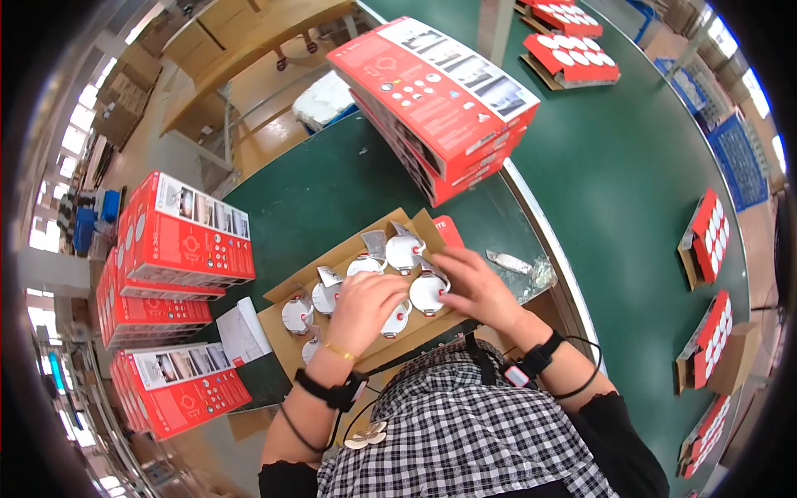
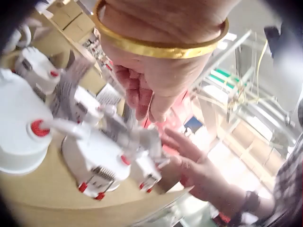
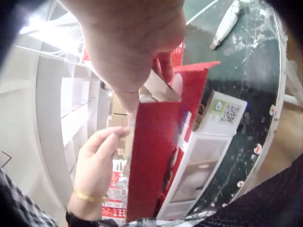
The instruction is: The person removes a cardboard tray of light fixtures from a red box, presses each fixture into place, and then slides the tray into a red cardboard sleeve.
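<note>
White round downlights with spring clips and red connectors stand in an open cardboard box (image 1: 286, 347) in the head view. My left hand (image 1: 371, 305) is over the middle of the box, fingers loosely bent and thumb near the index finger, with nothing visible between them. My right hand (image 1: 480, 292) is at the box's right end, fingers and thumb spread beside a downlight (image 1: 427, 294). In the left wrist view another downlight (image 2: 94, 153) stands below the left hand. The right wrist view shows the right fingers reaching over the box's red side panel (image 3: 152, 156), their tips partly hidden.
Red printed cartons (image 1: 191, 232) are stacked at the left, and a taller stack (image 1: 440, 100) stands at the back. White paper (image 1: 242, 328) lies left of the box. Clear plastic wrapping (image 1: 531, 270) is at the right. Several red trays (image 1: 701, 340) line the far-right green tabletop.
</note>
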The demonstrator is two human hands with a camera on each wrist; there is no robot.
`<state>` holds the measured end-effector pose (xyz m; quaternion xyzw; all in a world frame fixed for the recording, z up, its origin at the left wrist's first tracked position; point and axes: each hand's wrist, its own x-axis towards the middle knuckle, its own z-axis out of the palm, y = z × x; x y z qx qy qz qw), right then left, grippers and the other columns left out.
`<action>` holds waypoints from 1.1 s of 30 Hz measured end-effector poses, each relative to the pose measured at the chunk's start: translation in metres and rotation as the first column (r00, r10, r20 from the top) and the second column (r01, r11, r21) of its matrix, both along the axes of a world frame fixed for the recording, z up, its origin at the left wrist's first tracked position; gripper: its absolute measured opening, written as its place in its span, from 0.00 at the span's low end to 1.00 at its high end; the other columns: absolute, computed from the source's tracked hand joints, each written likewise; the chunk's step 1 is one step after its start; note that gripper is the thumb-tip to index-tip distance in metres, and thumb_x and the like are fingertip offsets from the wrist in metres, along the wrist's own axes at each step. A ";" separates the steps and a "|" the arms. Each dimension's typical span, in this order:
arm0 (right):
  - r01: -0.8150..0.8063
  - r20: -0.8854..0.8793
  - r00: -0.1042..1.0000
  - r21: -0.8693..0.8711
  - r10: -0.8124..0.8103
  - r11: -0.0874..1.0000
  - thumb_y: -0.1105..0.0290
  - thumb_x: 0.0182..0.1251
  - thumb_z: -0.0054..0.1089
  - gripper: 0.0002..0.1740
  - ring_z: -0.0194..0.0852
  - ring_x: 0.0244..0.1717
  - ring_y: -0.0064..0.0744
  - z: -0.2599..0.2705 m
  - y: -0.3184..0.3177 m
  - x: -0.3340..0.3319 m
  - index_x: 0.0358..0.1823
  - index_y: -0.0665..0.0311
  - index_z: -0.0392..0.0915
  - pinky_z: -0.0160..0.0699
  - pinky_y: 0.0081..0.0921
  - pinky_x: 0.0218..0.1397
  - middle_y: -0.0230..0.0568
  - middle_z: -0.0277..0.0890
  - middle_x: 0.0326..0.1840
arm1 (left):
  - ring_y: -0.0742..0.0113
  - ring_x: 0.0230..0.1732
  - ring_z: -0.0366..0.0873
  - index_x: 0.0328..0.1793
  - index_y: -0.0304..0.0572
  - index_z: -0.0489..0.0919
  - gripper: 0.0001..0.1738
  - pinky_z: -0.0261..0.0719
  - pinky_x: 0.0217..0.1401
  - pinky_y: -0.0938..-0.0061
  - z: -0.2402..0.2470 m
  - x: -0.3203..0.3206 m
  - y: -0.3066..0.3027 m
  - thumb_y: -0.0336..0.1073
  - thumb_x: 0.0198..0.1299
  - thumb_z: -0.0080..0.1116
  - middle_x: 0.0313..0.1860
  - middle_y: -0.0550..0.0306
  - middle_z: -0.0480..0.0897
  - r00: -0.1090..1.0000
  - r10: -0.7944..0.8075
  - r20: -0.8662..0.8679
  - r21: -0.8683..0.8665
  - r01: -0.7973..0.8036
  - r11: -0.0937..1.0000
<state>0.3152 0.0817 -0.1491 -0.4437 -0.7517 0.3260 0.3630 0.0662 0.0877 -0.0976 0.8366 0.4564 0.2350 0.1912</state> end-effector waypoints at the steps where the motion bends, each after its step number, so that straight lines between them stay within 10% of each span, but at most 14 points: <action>1: 0.058 -0.030 0.998 0.072 -0.056 0.996 0.71 0.63 0.72 0.34 0.76 0.64 0.50 0.004 0.000 0.006 0.71 0.61 0.72 0.76 0.36 0.68 0.51 0.76 0.64 | 0.56 0.54 0.81 0.48 0.46 0.87 0.10 0.75 0.58 0.62 0.010 -0.016 -0.009 0.32 0.60 0.67 0.51 0.58 0.88 0.999 0.051 0.001 0.002 -0.051 0.999; 4: 0.137 -0.006 0.990 -0.185 -0.141 0.973 0.76 0.68 0.62 0.27 0.71 0.70 0.53 -0.012 0.006 0.040 0.69 0.61 0.74 0.75 0.41 0.69 0.50 0.76 0.65 | 0.57 0.56 0.82 0.54 0.41 0.86 0.12 0.78 0.59 0.65 0.032 -0.081 -0.051 0.29 0.66 0.61 0.53 0.53 0.87 0.937 0.337 0.092 0.054 -0.342 0.938; 9: -0.064 0.311 0.950 0.083 0.035 0.994 0.78 0.64 0.61 0.30 0.69 0.72 0.52 -0.030 0.027 0.036 0.70 0.60 0.72 0.72 0.44 0.71 0.47 0.75 0.67 | 0.61 0.62 0.79 0.70 0.40 0.78 0.23 0.76 0.59 0.70 -0.046 -0.220 -0.163 0.29 0.69 0.57 0.65 0.50 0.82 0.569 0.822 -0.006 -0.183 -0.809 0.558; 13: -0.170 0.445 0.890 0.131 0.095 0.977 0.77 0.63 0.62 0.34 0.67 0.74 0.53 -0.029 0.042 0.023 0.73 0.61 0.69 0.68 0.45 0.74 0.49 0.73 0.70 | 0.43 0.78 0.64 0.81 0.39 0.64 0.50 0.60 0.82 0.56 -0.082 -0.217 -0.197 0.30 0.49 0.73 0.76 0.41 0.70 0.785 0.578 -0.223 -0.189 -0.616 0.765; 16: -0.245 0.445 0.880 0.118 0.169 0.962 0.74 0.63 0.64 0.36 0.66 0.75 0.56 -0.030 0.049 0.017 0.75 0.63 0.66 0.67 0.46 0.75 0.53 0.69 0.73 | 0.44 0.85 0.51 0.84 0.41 0.57 0.67 0.56 0.84 0.53 -0.080 -0.187 -0.191 0.43 0.38 0.85 0.84 0.45 0.59 0.786 0.551 -0.280 -0.312 -0.618 0.722; 33: -0.366 0.327 0.899 0.203 0.290 0.908 0.71 0.46 0.76 0.57 0.59 0.80 0.55 -0.032 0.065 0.000 0.80 0.62 0.55 0.60 0.49 0.80 0.56 0.60 0.80 | 0.40 0.84 0.55 0.82 0.39 0.62 0.59 0.58 0.83 0.52 -0.090 -0.174 -0.163 0.37 0.42 0.81 0.79 0.41 0.67 0.810 0.578 -0.100 -0.243 -0.583 0.775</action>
